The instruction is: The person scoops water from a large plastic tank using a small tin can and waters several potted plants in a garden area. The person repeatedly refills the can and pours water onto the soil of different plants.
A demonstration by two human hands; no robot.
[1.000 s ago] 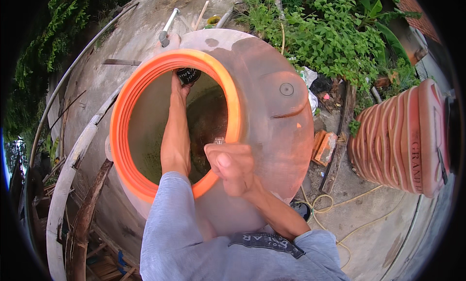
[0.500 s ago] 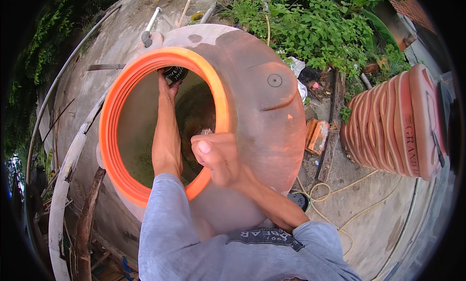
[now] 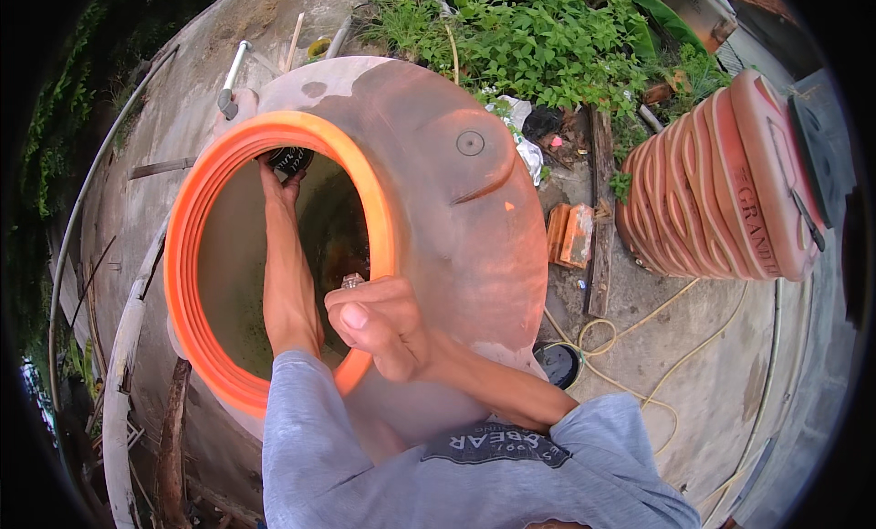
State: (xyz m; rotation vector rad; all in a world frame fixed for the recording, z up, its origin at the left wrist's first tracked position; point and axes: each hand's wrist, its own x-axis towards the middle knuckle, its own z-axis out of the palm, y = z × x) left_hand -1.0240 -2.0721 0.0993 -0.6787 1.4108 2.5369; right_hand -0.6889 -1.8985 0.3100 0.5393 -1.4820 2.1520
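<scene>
Clock directions are read from the middle of the tank's round opening. Toward eight o'clock, a pale curved beam [image 3: 119,410] stands beyond the tank. Next comes the orange rim [image 3: 182,264], ringing the mouth of the tank [image 3: 438,209], which fills the middle of the view and seems tipped toward the person, probably so that an arm can reach in. Near twelve, inside the opening, the left hand [image 3: 279,188] grips a black item [image 3: 294,159] with pale printing, perhaps cloth; its fingertips are partly hidden under the rim. The arm is stretched nearly straight, likely because the far wall lies deep. At four o'clock, the right hand [image 3: 374,326] is closed in a fist, thumb uppermost, around a small clear piece [image 3: 353,280] that sticks out over the opening; what it belongs to cannot be told. That hand may sit there to keep the piece close. Farther right, bricks [image 3: 570,235] lie at three, a pale hose [image 3: 598,324] loops toward four, and a ribbed reddish container [image 3: 693,196] leans just before three.
</scene>
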